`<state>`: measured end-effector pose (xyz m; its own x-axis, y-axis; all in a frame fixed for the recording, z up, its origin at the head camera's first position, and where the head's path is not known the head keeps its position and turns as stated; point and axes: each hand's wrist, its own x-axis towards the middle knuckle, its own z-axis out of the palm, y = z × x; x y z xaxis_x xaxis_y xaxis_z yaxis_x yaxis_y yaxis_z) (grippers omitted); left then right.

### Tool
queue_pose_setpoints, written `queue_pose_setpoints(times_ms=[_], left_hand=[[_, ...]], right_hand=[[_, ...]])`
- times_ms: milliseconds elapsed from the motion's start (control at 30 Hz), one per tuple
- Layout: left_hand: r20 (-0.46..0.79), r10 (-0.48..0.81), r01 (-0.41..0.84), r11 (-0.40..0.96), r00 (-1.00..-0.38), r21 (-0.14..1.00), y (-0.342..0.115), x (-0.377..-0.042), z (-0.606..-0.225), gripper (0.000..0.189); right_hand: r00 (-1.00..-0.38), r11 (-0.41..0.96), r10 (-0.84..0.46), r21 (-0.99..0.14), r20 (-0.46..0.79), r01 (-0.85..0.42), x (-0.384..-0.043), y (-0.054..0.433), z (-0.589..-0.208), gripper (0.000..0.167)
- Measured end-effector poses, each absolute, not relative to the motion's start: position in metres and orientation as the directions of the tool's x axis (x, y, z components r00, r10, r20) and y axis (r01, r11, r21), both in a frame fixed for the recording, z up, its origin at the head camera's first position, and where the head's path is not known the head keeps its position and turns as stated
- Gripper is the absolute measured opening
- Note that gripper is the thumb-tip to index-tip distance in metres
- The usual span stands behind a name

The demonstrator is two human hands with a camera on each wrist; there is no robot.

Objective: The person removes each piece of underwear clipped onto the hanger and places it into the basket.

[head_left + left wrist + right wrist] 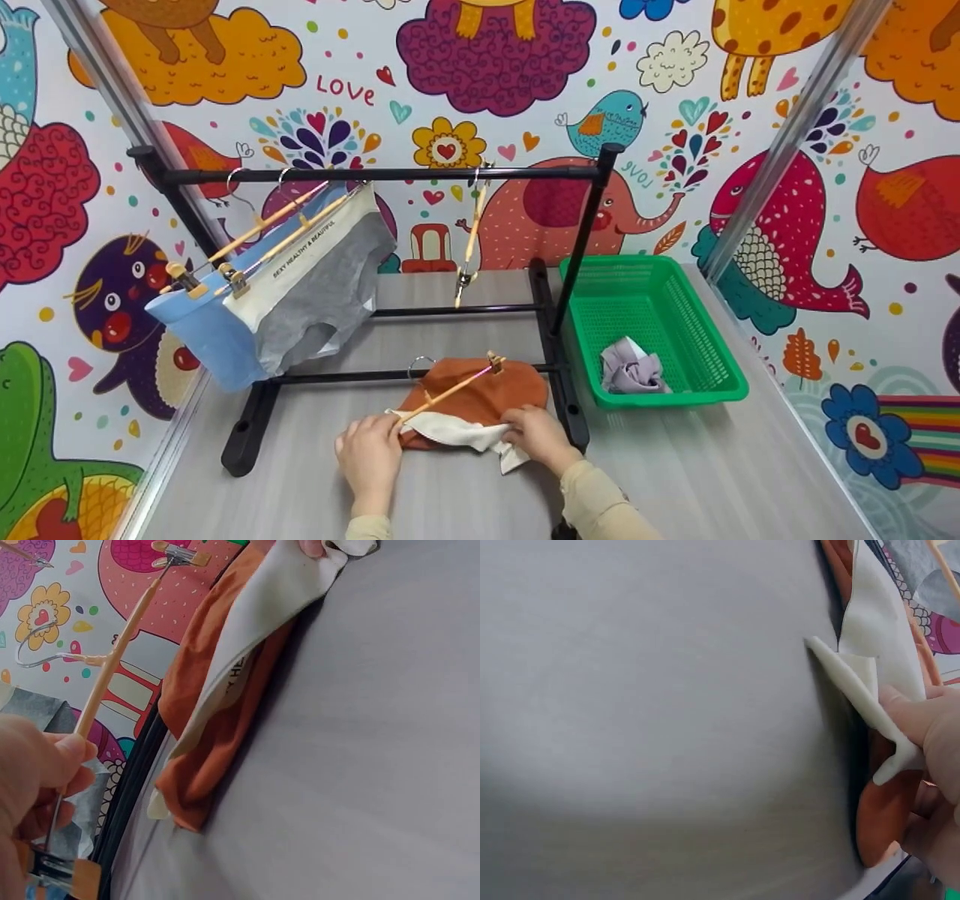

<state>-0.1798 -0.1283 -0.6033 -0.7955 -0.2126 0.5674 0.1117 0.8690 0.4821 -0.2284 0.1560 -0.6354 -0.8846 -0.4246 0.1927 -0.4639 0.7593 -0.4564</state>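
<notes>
My left hand [369, 454] grips a wooden clip hanger [450, 392] close to one of its end clips, as the left wrist view shows. The hanger slants across a pair of orange underpants [480, 379] at the front of the rack, its far clip [180, 555] up and to the right. Between thumb and fingers my right hand [541, 435] pinches the right end of the underpants' white waistband [881, 622]. That band is folded over the orange cloth, and part of its dark lettering shows in the left wrist view.
On the left of a black rack [420, 175] hang grey underpants [322, 270] and a blue garment [206, 330], each on a clip hanger. An unloaded hanger [472, 232] hangs further right. Beside the rack stands a green basket [731, 379] holding a mauve cloth [631, 367].
</notes>
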Motion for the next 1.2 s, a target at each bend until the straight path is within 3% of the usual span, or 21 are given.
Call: queue_pose_setpoints(times_ms=[167, 367, 667, 933, 1200], left_hand=[[0.54, -0.218, 0.088, 0.871, -0.813, 0.484, -0.131, -0.178, -0.602, 0.013], [0.527, -0.229, 0.07, 0.871, -0.819, 0.487, -0.133, -0.177, -0.603, 0.012], [0.478, -0.25, 0.026, 0.866, -0.842, 0.499, -0.133, -0.173, -0.602, 0.01], [0.464, -0.25, 0.019, 0.865, -0.849, 0.501, -0.136, -0.172, -0.603, 0.011], [0.513, -0.228, 0.057, 0.875, -0.828, 0.481, -0.139, -0.168, -0.606, 0.013]], right_hand=[[-0.928, 0.734, -0.333, -0.572, 0.166, -0.366, -0.229, 0.163, -0.631, 0.011], [-0.947, 0.67, -0.223, -0.669, 0.232, -0.321, -0.235, 0.17, -0.618, 0.01], [-0.906, 0.582, -0.035, -0.729, 0.421, -0.361, -0.246, 0.185, -0.582, 0.016], [-0.897, 0.458, 0.104, -0.821, 0.43, -0.34, -0.263, 0.211, -0.54, 0.017], [-0.87, 0.435, 0.248, -0.851, 0.427, -0.293, -0.269, 0.245, -0.499, 0.017]])
